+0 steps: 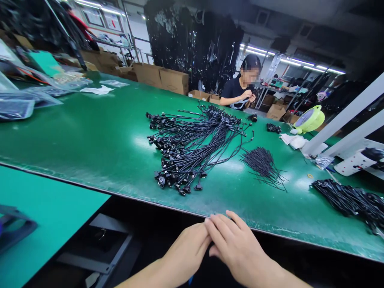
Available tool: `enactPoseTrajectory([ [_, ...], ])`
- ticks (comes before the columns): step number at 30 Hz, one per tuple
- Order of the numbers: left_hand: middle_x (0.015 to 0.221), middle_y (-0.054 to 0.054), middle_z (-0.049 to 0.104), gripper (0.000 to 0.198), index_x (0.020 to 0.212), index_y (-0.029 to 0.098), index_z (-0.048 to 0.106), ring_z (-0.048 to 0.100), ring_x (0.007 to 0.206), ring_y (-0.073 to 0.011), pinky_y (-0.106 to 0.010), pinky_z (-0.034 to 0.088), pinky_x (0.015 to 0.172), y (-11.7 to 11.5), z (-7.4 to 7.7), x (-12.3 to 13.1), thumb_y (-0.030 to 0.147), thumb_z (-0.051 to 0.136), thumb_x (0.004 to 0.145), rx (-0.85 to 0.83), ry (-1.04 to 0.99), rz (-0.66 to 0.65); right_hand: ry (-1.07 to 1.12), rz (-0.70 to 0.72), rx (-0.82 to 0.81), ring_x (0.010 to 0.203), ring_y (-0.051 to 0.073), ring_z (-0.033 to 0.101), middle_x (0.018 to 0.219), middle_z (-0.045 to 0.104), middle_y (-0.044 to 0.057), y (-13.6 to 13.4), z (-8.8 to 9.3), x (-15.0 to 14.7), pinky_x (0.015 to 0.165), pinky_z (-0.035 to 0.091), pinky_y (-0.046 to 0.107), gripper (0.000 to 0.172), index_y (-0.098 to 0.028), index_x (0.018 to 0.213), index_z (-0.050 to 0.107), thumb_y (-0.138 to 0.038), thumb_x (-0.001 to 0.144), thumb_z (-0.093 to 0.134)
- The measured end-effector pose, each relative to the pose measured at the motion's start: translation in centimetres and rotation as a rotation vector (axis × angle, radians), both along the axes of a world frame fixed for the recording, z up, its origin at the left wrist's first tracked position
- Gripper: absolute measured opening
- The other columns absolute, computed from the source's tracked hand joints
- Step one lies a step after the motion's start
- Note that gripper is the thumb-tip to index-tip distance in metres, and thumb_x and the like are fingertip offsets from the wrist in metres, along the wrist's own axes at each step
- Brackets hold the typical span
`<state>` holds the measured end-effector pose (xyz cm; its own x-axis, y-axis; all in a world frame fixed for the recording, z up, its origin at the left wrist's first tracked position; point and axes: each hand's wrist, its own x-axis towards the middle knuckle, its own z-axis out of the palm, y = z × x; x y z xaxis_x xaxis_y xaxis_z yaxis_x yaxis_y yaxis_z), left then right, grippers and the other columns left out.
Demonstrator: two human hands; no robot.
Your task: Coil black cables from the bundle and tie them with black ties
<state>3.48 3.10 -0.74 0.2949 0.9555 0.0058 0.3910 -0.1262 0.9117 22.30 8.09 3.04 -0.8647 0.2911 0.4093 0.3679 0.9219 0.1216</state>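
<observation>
One big pile of black cables (192,148) lies in the middle of the frame, on the green table (90,140). The plugs fan out toward the lower left of the pile. I see my two hands at the bottom middle, down by the near edge of the table and well apart from the pile. My right hand (237,244) is flat with its fingers stretched out, and it grasps nothing. It lies over the fingertips of my left hand (187,250), so the two hands touch. The left fingertips are covered, and I cannot tell if they pinch anything. Just right of the big pile sits a small heap of thin black ties (262,162). Far right, another pile of cables (351,200) rests on the table. A white cloth (292,141) and a yellow-green fan (310,119) sit in the upper right. Behind the table, upper middle, a person in a black shirt (237,91) holds both hands up close together. Brown boxes (162,78) stand along the far edge.
</observation>
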Motion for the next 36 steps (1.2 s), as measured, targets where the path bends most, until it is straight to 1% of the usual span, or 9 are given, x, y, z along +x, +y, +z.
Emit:
enactPoseTrajectory([
  [4,0.081,0.001,0.058,0.033,0.081,0.020,0.050,0.052,0.072,-0.0129,-0.024,0.038,0.070,0.1,0.0,0.3,0.037,0.029,0.100,-0.150,0.058,-0.102,-0.242,-0.044,0.075,0.057,0.018,0.046,0.072,0.051,0.004,0.0,-2.4,0.4,0.052,0.034,0.034,0.021,-0.008,0.101,0.055,-0.028,0.097,0.048],
  [12,0.089,-0.001,0.061,0.024,0.085,0.020,0.057,0.055,0.084,-0.0150,-0.026,0.039,0.080,2.2,1.2,0.4,0.029,0.038,0.096,-0.243,0.154,-0.226,-0.332,0.010,-0.108,0.055,0.018,0.048,0.067,0.051,0.002,1.1,-2.6,1.2,0.050,0.024,0.031,0.010,-0.017,0.078,0.047,-0.012,0.084,0.054],
  [16,0.082,0.000,0.061,0.026,0.083,0.019,0.061,0.055,0.078,-0.0147,-0.026,0.038,0.074,3.2,1.7,0.9,0.029,0.040,0.095,-0.315,0.186,-0.298,-0.476,0.037,-0.477,0.059,0.018,0.056,0.071,0.061,0.004,2.9,-1.1,1.7,0.050,0.029,0.029,0.008,-0.014,0.082,0.060,-0.018,0.089,0.058],
  [19,0.076,0.001,0.056,0.031,0.089,0.018,0.063,0.051,0.073,-0.0138,-0.025,0.037,0.070,3.9,1.7,1.2,0.036,0.038,0.096,-0.376,0.058,-0.237,-0.301,0.087,-0.933,0.076,0.015,0.062,0.086,0.067,0.002,8.9,0.1,5.9,0.064,0.042,0.024,0.022,-0.020,0.096,0.069,-0.036,0.095,0.054],
  [20,0.075,0.001,0.054,0.033,0.090,0.018,0.063,0.049,0.072,-0.0138,-0.025,0.037,0.071,4.3,1.7,1.2,0.039,0.038,0.096,-0.393,-0.013,-0.180,-0.147,-0.030,-0.968,0.084,0.015,0.062,0.095,0.068,0.003,11.7,0.1,8.1,0.073,0.044,0.024,0.028,-0.022,0.101,0.070,-0.038,0.098,0.047],
  [23,0.073,0.001,0.050,0.036,0.088,0.016,0.060,0.048,0.075,-0.0145,-0.027,0.036,0.075,5.4,1.7,1.2,0.044,0.038,0.096,-0.397,-0.205,0.007,0.248,-0.852,-0.484,0.093,0.019,0.058,0.103,0.066,0.009,20.5,-1.5,14.8,0.085,0.043,0.031,0.039,-0.019,0.106,0.070,-0.037,0.100,0.036],
  [24,0.073,0.001,0.050,0.037,0.088,0.016,0.059,0.048,0.076,-0.0147,-0.027,0.036,0.077,5.6,1.6,1.3,0.046,0.039,0.096,-0.396,-0.253,0.041,0.253,-0.950,-0.419,0.098,0.023,0.056,0.107,0.064,0.014,22.9,-2.4,16.6,0.088,0.041,0.035,0.036,-0.014,0.106,0.070,-0.034,0.097,0.041],
  [30,0.063,0.005,0.039,0.041,0.090,0.015,0.055,0.036,0.060,-0.0099,-0.026,0.030,0.062,5.9,-0.5,2.4,0.054,0.043,0.094,-0.458,-0.526,0.121,0.243,-1.022,-0.251,0.090,0.024,0.050,0.098,0.059,0.016,27.5,-5.8,19.3,0.083,0.037,0.035,0.023,-0.011,0.085,0.069,-0.023,0.088,0.050],
  [36,0.062,0.006,0.035,0.040,0.095,0.013,0.057,0.030,0.055,-0.0066,-0.025,0.024,0.056,5.2,-0.9,2.3,0.052,0.052,0.091,-0.498,-0.752,0.166,0.421,-0.981,-0.173,0.093,0.024,0.047,0.102,0.057,0.016,23.6,-2.6,17.6,0.084,0.034,0.036,0.035,-0.012,0.103,0.065,-0.033,0.098,0.038],
])
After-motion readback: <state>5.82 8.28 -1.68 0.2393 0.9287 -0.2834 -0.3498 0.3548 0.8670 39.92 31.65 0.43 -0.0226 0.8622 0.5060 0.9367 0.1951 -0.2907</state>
